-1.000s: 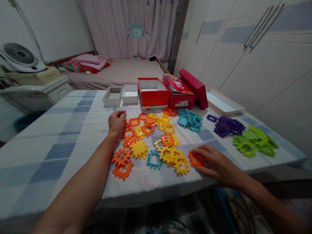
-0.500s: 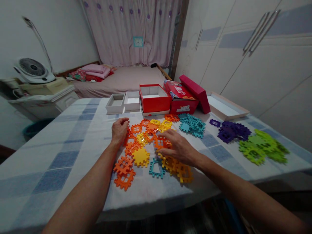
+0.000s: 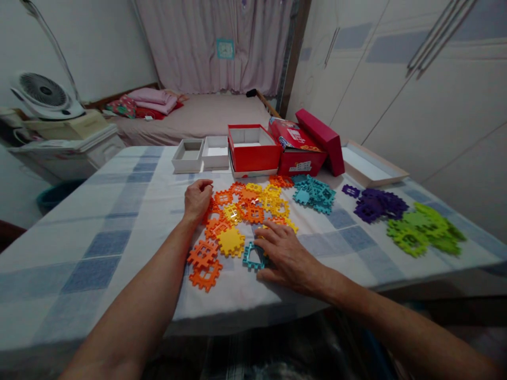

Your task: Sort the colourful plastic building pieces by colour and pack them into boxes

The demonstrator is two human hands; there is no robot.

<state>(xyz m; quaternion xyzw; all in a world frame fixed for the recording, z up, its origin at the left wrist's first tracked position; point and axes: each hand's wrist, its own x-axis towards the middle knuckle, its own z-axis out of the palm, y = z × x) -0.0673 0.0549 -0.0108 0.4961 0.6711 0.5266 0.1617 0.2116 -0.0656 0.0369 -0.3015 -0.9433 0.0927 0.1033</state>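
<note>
My left hand (image 3: 197, 201) rests at the left edge of a heap of orange interlocking plastic tiles (image 3: 217, 228). Its fingers are curled, and whatever they may hold is hidden. Over the near right side of the heap, my right hand (image 3: 287, 258) lies palm down, fingers and thumb apart. A teal frame-shaped tile (image 3: 253, 256) shows between that thumb and fingers; its right side is covered by the hand. Yellow tiles (image 3: 231, 241) lie mixed with the orange ones, some just beyond my right fingertips.
Teal tiles (image 3: 315, 193), purple tiles (image 3: 380, 205) and green tiles (image 3: 428, 229) lie in separate piles to the right. Behind stand two small white boxes (image 3: 187, 164), an uncovered red box (image 3: 254, 158), another red box (image 3: 303, 161) with a lid leaning on it, and a shallow tray (image 3: 374, 177).
My right hand has moved toward me, from the orange tiles to beside the teal frame tile. Yellow tiles near it are now out of sight. The view has tilted slightly down; my left hand stays put.
</note>
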